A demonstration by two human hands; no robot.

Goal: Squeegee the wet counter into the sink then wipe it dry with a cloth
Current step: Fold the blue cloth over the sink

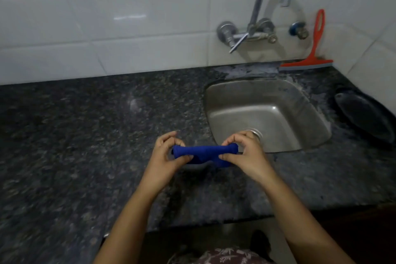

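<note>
Pinching blue cloth (205, 152) ends, left hand (165, 154), right hand (244, 152)

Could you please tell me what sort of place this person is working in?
Most likely a home kitchen: a steel sink set in a dark granite counter, a wall tap on white tiles, and a red squeegee leaning behind.

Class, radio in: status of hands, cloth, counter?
Left hand and right hand both gripping blue cloth above counter. Squeegee parked behind sink. Nothing blocking.
</note>
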